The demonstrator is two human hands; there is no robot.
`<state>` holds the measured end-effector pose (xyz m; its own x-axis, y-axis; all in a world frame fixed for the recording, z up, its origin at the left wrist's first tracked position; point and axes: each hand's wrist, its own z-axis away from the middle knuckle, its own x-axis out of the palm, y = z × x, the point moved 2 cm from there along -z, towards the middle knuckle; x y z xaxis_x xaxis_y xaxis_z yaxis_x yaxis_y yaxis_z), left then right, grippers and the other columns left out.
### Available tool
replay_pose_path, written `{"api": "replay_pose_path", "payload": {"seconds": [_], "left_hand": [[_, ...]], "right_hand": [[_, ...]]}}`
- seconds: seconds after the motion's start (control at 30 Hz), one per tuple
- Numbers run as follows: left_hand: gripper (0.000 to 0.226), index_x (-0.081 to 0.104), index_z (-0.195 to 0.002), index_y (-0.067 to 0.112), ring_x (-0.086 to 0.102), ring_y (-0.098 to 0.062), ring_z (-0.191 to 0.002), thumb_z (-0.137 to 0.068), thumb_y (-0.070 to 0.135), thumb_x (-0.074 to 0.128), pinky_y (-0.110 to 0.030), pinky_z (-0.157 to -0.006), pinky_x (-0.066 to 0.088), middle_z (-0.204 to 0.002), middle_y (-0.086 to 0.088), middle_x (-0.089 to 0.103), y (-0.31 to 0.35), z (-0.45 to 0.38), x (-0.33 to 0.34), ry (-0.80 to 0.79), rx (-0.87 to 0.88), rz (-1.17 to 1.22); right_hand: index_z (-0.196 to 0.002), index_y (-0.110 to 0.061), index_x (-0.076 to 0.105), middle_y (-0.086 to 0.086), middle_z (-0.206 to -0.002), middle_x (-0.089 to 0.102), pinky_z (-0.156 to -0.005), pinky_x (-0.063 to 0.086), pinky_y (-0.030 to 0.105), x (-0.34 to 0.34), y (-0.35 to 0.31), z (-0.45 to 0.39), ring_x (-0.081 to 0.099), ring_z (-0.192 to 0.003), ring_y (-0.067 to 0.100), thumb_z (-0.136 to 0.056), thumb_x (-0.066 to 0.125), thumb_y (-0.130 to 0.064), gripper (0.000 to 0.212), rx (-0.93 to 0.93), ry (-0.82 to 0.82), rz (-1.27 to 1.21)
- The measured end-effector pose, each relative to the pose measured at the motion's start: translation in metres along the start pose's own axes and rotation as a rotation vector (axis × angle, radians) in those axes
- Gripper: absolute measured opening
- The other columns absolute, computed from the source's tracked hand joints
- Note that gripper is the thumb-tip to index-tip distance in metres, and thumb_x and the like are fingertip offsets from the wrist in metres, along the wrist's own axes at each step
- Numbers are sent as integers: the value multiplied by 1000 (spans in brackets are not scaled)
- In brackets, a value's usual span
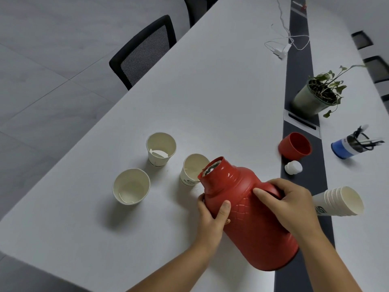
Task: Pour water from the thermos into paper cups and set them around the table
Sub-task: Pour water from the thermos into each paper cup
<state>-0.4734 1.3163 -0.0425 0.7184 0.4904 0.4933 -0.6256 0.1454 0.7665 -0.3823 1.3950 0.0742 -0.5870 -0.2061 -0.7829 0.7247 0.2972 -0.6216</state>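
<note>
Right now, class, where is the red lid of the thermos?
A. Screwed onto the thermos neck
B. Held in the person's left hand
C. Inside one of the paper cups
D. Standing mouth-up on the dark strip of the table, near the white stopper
D: the red lid stands mouth-up on the dark strip, just beyond the white stopper, while both hands hold the thermos.

The thermos point(250, 218) is glossy red plastic, smooth at the neck and embossed with a woven pattern on the body, with a shiny metallic-looking mouth. Its red cap point(295, 146) looks like smooth plastic and the white stopper point(293, 167) like matt plastic. The paper cups point(161, 149) are matt and off-white. The desk point(210, 91) is matt white. The chair back point(145, 52) is black mesh.
</note>
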Motion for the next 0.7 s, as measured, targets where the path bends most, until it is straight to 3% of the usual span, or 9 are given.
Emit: {"api": "replay_pose_path", "payload": {"seconds": [0.23,0.4,0.53,0.7], "left_hand": [[36,30,-115,24,58,1,-82,-87,20,51,-9,-56,48,-105,9,53,0,0,1,12,-7,10],[46,30,-116,24,58,4,-80,-77,32,53,-9,-56,48,-104,11,53,2,1,2,20,-4,7],[37,30,-115,26,59,5,-79,-86,21,53,-9,-57,48,-104,11,53,1,0,1,24,-10,15],[55,29,-118,24,58,-1,-87,-76,41,61,-9,-57,48,-108,6,53,4,1,3,33,2,10]], "right_hand": [[-57,-35,55,-13,-59,61,-58,40,3,0,-1,0,55,-65,-9,-71,73,-17,29,13,-4,5],[-57,-35,55,-13,-59,61,-57,39,2,0,-1,-1,55,-65,-10,-71,72,-18,28,18,-9,5],[-57,-35,55,-13,-59,61,-58,40,2,0,-1,-1,55,-65,-9,-71,73,-18,28,19,-9,4],[-57,-31,57,-10,-59,62,-57,41,4,-1,3,-1,56,-65,-5,-70,74,-17,25,36,4,-7]]}}
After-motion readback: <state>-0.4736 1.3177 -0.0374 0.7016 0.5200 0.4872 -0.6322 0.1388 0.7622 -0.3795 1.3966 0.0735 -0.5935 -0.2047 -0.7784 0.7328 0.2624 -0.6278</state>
